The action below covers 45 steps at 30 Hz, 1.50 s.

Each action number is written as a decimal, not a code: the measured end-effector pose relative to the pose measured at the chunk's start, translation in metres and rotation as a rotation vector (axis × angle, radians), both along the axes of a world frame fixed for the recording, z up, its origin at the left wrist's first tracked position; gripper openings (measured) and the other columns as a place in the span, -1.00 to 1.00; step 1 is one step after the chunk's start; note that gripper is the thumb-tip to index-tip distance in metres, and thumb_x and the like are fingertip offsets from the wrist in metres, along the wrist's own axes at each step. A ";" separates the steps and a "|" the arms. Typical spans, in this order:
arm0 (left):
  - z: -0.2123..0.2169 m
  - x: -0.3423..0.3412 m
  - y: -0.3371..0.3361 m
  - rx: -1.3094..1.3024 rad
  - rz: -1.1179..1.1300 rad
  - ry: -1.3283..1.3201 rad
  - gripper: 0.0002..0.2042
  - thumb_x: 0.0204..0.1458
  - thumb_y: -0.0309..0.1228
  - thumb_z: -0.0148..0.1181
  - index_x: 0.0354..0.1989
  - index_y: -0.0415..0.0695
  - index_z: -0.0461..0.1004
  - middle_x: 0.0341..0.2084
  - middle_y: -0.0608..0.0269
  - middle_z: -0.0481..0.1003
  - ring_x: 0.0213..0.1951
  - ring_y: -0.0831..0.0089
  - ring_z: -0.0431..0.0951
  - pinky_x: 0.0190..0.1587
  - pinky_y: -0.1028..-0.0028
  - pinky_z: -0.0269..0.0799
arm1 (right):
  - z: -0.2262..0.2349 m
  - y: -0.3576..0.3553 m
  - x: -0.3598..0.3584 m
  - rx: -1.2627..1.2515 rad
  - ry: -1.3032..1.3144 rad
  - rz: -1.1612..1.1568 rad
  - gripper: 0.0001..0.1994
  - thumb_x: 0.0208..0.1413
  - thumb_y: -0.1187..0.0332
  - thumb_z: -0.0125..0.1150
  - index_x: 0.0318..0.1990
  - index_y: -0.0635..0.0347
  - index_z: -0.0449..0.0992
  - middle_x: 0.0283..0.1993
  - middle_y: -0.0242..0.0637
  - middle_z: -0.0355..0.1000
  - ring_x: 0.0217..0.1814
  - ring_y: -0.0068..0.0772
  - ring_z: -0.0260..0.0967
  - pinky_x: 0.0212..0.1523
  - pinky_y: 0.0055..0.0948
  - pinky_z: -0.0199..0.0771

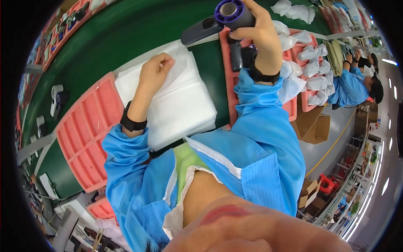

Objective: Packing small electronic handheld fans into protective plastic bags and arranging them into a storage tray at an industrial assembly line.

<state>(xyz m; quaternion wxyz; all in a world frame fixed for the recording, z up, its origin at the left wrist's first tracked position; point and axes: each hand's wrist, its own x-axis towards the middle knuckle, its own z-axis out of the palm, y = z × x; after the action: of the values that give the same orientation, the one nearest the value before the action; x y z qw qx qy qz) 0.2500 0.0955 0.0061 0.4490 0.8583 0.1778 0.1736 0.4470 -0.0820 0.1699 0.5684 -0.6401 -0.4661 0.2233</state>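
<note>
My right hand (pixel 262 35) grips a dark grey handheld fan (pixel 228 10) by its round head, which has a purple ring and a metal centre. The fan's handle points left over the green work surface. My left hand (pixel 155 71) is closed at the top of a stack of thin white bags (pixel 180 109), its thumb and fingers pinching the top bag, whose loose edge lifts beside them. Below my right hand, another dark handheld piece (pixel 236 56) lies in a pink tray (pixel 230 90), partly hidden by my wrist.
An empty-celled pink tray (pixel 90 130) lies left of the stack. White-wrapped items (pixel 312 63) fill pink trays at right. More devices (pixel 56 101) lie on the green belt (pixel 138 25) at left. A co-worker in blue (pixel 352 86) works at far right, near cardboard boxes (pixel 315 126).
</note>
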 end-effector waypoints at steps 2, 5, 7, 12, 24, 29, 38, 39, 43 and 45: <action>0.009 -0.003 0.003 -0.182 0.005 -0.099 -0.83 0.08 -0.35 0.18 -0.39 -0.22 0.48 -0.57 0.33 0.44 -0.58 0.54 0.34 -0.51 0.54 0.20 | -0.002 0.002 -0.001 -0.053 0.036 0.035 -0.46 -0.45 0.58 0.25 -0.11 0.29 0.38 -0.24 -0.41 0.39 -0.17 -0.55 0.30 -0.11 -0.59 0.30; 0.024 -0.012 0.002 -0.234 0.023 -0.163 -0.84 0.11 -0.36 0.16 -0.36 -0.22 0.48 -0.57 0.40 0.41 -0.58 0.63 0.28 -0.51 0.62 0.15 | -0.006 0.007 -0.003 -0.068 -0.038 0.108 -0.46 -0.45 0.55 0.26 -0.11 0.30 0.38 -0.24 -0.40 0.39 -0.18 -0.56 0.30 -0.11 -0.59 0.29; 0.040 -0.016 -0.003 -0.258 0.020 -0.200 -0.84 0.13 -0.37 0.15 -0.35 -0.23 0.47 -0.57 0.44 0.40 -0.58 0.67 0.25 -0.51 0.66 0.12 | -0.010 0.013 -0.008 -0.018 -0.032 0.146 -0.48 -0.43 0.54 0.27 -0.12 0.31 0.40 -0.25 -0.39 0.40 -0.19 -0.55 0.31 -0.13 -0.57 0.31; 0.079 -0.023 -0.016 -0.449 0.138 -0.351 -0.87 0.17 -0.41 0.10 -0.25 -0.22 0.45 -0.48 0.40 0.46 -0.48 0.64 0.38 -0.45 0.66 0.23 | -0.049 0.038 -0.023 0.139 -0.286 0.182 -0.43 -0.43 0.50 0.34 -0.06 0.25 0.44 -0.17 -0.17 0.45 -0.12 -0.32 0.43 -0.06 -0.42 0.42; 0.083 -0.024 0.006 -1.195 0.011 -0.795 -0.75 0.22 -0.35 -0.01 -0.05 -0.24 0.36 -0.07 0.18 0.42 0.00 0.41 0.37 0.11 0.34 0.21 | -0.064 0.061 -0.077 0.309 -0.623 0.136 -0.34 -0.33 0.68 0.29 0.11 0.17 0.42 0.00 -0.13 0.28 -0.03 -0.11 0.34 -0.08 -0.39 0.43; 0.092 -0.026 -0.009 -1.233 0.074 -0.792 -0.73 0.23 -0.32 -0.01 -0.03 -0.25 0.37 -0.10 0.21 0.44 -0.06 0.47 0.39 0.05 0.41 0.26 | -0.056 0.059 -0.068 0.447 -0.533 0.002 -0.35 -0.36 0.63 0.34 0.07 0.12 0.45 -0.06 -0.15 0.29 -0.07 -0.14 0.35 -0.16 -0.39 0.47; 0.090 -0.023 -0.004 -0.557 0.260 -0.481 -0.87 0.09 -0.44 0.20 -0.29 -0.25 0.54 -0.42 0.35 0.51 -0.38 0.60 0.45 -0.27 0.61 0.34 | -0.075 0.067 -0.070 0.407 -0.721 0.002 -0.28 -0.36 0.65 0.37 0.14 0.19 0.38 0.02 -0.11 0.26 -0.04 -0.09 0.34 -0.11 -0.37 0.44; 0.091 -0.018 -0.008 -0.519 0.281 -0.563 -0.90 0.06 -0.47 0.23 -0.31 -0.24 0.55 -0.45 0.34 0.51 -0.42 0.58 0.46 -0.32 0.61 0.35 | -0.078 0.068 -0.073 0.379 -0.701 0.001 -0.27 -0.36 0.64 0.39 0.15 0.19 0.38 0.02 -0.11 0.26 -0.04 -0.09 0.34 -0.11 -0.37 0.44; 0.098 -0.016 -0.033 0.216 0.372 -0.641 -0.89 -0.06 -0.56 0.26 -0.33 -0.19 0.58 -0.51 0.28 0.49 -0.50 0.50 0.48 -0.45 0.57 0.37 | -0.079 0.073 -0.082 0.342 -0.652 0.022 -0.28 -0.34 0.62 0.41 0.15 0.21 0.37 0.04 -0.09 0.26 -0.05 -0.09 0.35 -0.11 -0.39 0.44; 0.094 -0.014 -0.045 0.572 0.414 -0.602 -0.86 -0.10 -0.59 0.26 -0.33 -0.17 0.59 -0.53 0.26 0.48 -0.52 0.47 0.49 -0.49 0.55 0.37 | -0.079 0.072 -0.076 0.354 -0.658 0.011 -0.33 -0.28 0.61 0.38 0.14 0.21 0.38 0.05 -0.08 0.25 -0.06 -0.09 0.35 -0.11 -0.40 0.44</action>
<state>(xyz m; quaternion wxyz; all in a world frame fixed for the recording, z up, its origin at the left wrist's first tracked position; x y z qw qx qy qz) 0.2363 0.0502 0.1001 0.1818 0.8056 0.1522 0.5430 0.3707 -0.0102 0.0905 0.4885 -0.5670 -0.6589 -0.0753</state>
